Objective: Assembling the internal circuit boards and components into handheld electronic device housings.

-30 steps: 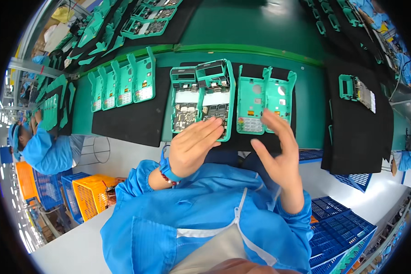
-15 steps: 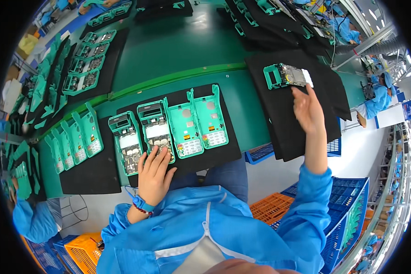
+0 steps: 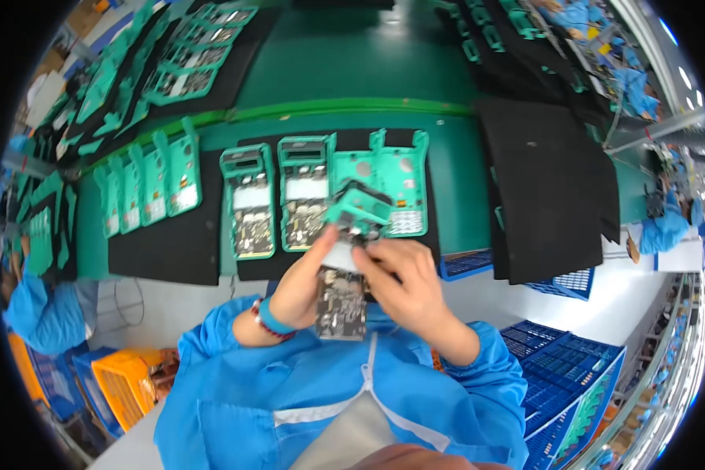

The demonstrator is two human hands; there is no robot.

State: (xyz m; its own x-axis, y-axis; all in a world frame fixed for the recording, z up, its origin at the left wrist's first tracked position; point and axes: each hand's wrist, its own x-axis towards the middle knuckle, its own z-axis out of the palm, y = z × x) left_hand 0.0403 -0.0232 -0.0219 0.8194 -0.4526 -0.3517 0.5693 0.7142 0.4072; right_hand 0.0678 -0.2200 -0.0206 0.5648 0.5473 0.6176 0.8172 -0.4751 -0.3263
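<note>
Both my hands hold a circuit board assembly [image 3: 341,307] in front of my chest. It has a dark board at the near end, a white panel in the middle and a green plastic frame at the far end. My left hand [image 3: 299,283] grips its left side, and my right hand [image 3: 406,283] pinches the right side near the white panel. Just beyond, on a black mat, lie two green housings fitted with boards, one at left [image 3: 252,213] and one beside it [image 3: 304,196]. To their right, two green shells [image 3: 406,176] show bare insides, partly hidden by the held assembly.
More green shells [image 3: 155,184] stand in a row on a mat at left. A black mat [image 3: 552,188] covers the right side of the bench. A raised green strip [image 3: 352,108] crosses the bench. Blue crates [image 3: 560,368] stand on the floor at right. Co-workers sit at both sides.
My right hand has brought the board assembly from the right mat to my chest. My left hand has left the fitted housing and now grips the assembly too. The view has shifted.
</note>
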